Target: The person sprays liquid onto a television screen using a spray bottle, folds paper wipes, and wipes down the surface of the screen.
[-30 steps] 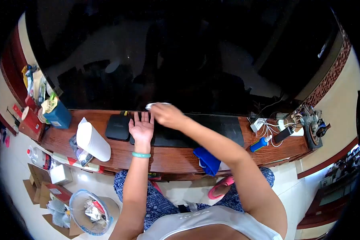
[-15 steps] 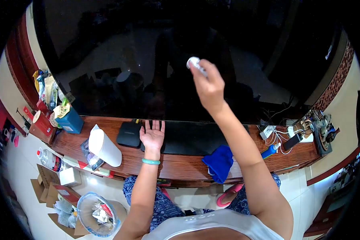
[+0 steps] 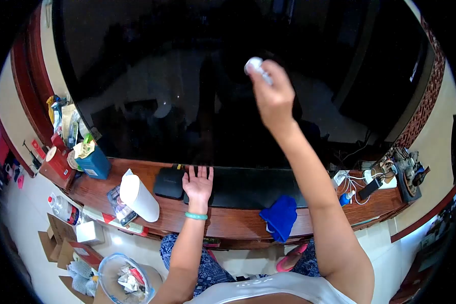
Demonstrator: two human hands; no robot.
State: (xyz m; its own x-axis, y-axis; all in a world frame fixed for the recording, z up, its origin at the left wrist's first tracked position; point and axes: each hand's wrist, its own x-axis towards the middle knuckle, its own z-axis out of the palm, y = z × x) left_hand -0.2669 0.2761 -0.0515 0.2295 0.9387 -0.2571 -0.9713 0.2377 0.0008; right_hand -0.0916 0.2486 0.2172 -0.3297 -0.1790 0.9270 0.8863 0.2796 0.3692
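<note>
My right hand (image 3: 274,96) is closed on a crumpled white wad (image 3: 255,65), which looks like tissue or paper towel, in front of the large dark TV screen (image 3: 152,66). Whether the wad presses on the glass is hard to tell. Palm up and fingers outstretched, my left hand (image 3: 197,185) is at the screen's lower edge with nothing in it. Just left of it sits a flat black box (image 3: 168,183). A long black base (image 3: 253,187) runs below the screen to its right. A blue cloth (image 3: 279,218) lies crumpled at the front edge of the wooden cabinet (image 3: 233,220).
A white paper roll (image 3: 139,197) and a blue box (image 3: 93,164) stand at left. Tangled white cables (image 3: 357,185), a blue bottle (image 3: 346,197) and a dark ornament (image 3: 409,175) crowd the right end. A lined bin (image 3: 104,276) and cardboard boxes (image 3: 61,248) are on the floor.
My right hand has moved slightly up and right across the screen with the white wad. The whole view has shifted a little downward; my left hand keeps its place at the screen's lower edge.
</note>
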